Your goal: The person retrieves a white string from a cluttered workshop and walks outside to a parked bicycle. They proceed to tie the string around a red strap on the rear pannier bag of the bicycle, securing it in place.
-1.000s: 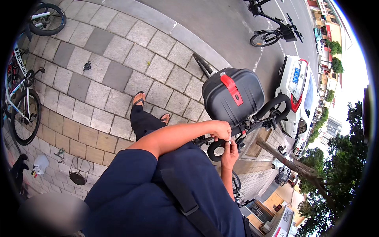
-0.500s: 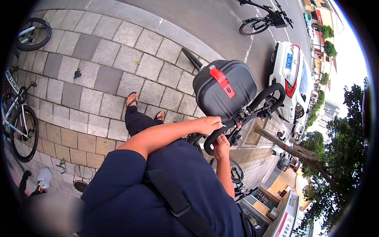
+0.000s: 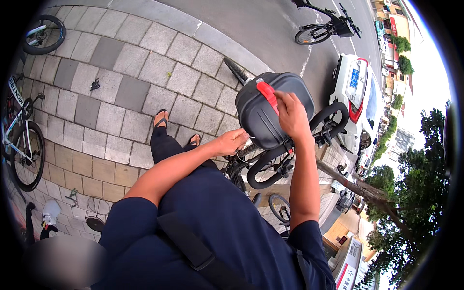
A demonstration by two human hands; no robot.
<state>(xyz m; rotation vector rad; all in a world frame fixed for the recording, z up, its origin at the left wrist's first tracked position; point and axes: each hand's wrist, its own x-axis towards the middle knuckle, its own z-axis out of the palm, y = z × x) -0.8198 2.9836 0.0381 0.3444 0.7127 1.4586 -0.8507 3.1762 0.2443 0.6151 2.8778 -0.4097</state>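
Observation:
A black hard-shell top box (image 3: 263, 118) with a red latch (image 3: 267, 94) sits on a bicycle whose padded black handlebar (image 3: 263, 169) curves in front of me. My left hand (image 3: 232, 142) is closed beside the box's lower left edge, pinching a thin white strand (image 3: 250, 139) whose far end is hidden. Over the top of the box is my right hand (image 3: 293, 116), its fingers loosely stretched out near the red latch. Nothing shows in that hand, and I cannot tell whether its fingers touch the latch.
Paving slabs (image 3: 154, 70) run to a kerb and road. A white car (image 3: 353, 92) and a black bicycle (image 3: 328, 26) stand on the road. More bicycles (image 3: 26, 154) stand at the left. A tree trunk (image 3: 372, 193) rises at the right.
My right hand has left the handlebar and moved up over the box beside the red latch. My left hand has shifted left, off the handlebar to the box's lower edge, with the white strand.

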